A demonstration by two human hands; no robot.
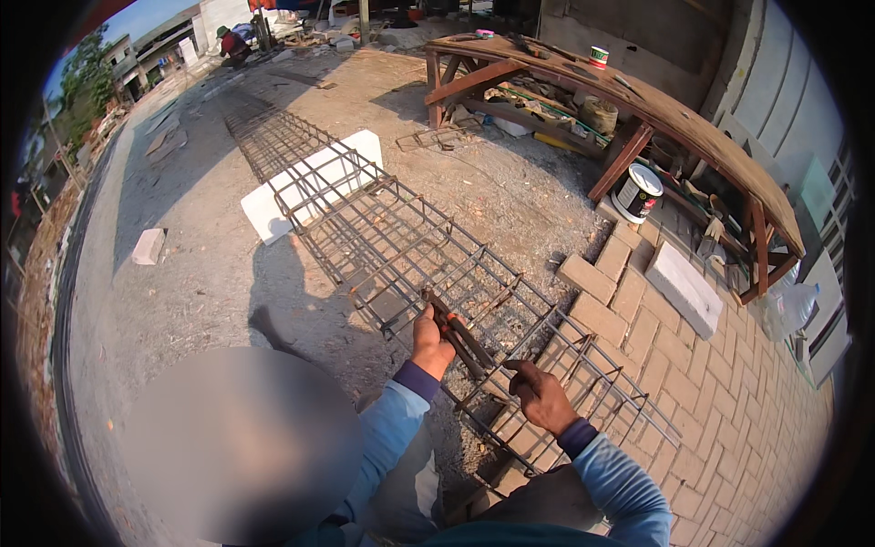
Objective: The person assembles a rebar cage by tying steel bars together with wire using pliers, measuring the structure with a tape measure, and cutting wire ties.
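Left hand (432, 345) clamped round the pliers (447, 316), right hand (545, 401), its hold unclear, needed steady fingers beside the steel cage (448, 224)!

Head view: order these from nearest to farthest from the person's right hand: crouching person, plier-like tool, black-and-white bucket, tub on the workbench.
1. Plier-like tool: just left, in the left hand.
2. Black-and-white bucket: ahead, right, beside the workbench.
3. Tub: farther ahead, on the workbench.
4. Crouching person: far ahead, left.
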